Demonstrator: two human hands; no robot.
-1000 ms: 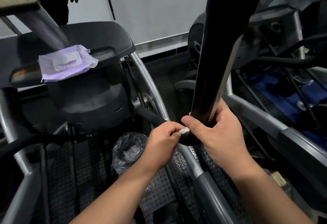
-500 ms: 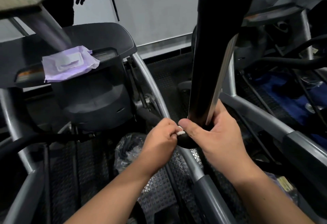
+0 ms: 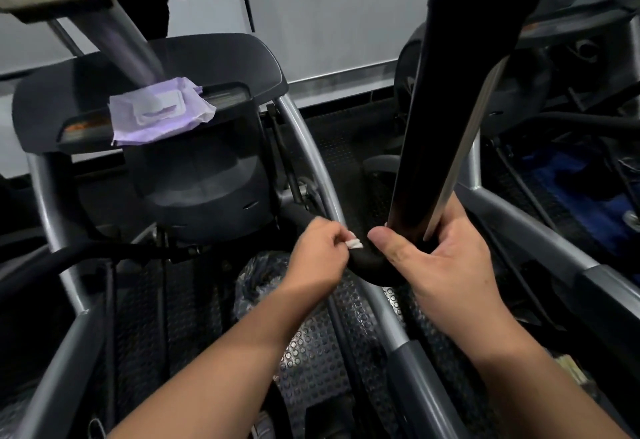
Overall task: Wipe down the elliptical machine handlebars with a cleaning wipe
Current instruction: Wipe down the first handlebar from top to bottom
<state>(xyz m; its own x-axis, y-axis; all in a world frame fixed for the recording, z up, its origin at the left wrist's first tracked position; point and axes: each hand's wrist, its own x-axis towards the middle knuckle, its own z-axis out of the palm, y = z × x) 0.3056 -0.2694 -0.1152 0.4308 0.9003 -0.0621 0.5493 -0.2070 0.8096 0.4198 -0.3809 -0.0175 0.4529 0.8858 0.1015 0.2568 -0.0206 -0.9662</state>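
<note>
A thick black handlebar [image 3: 446, 99] rises from the middle of the view to the top edge, with a curved black grip [image 3: 372, 270] at its foot. My right hand [image 3: 436, 265] is wrapped around the handlebar's lower end, thumb across the front. My left hand [image 3: 318, 255] is closed on a small white cleaning wipe [image 3: 355, 243], which pokes out between its fingers just left of the curved grip. Most of the wipe is hidden inside the fist.
A purple pack of wipes [image 3: 159, 111] lies on the machine's dark console shelf [image 3: 221, 61] at upper left. Grey frame tubes [image 3: 308, 154] run between the hands. A plastic-wrapped bundle [image 3: 259, 282] sits on the studded floor. Another machine [image 3: 571, 168] stands to the right.
My left hand has drawn slightly left, away from my right thumb, so the wipe's white tip shows more. The right hand keeps its hold on the handlebar.
</note>
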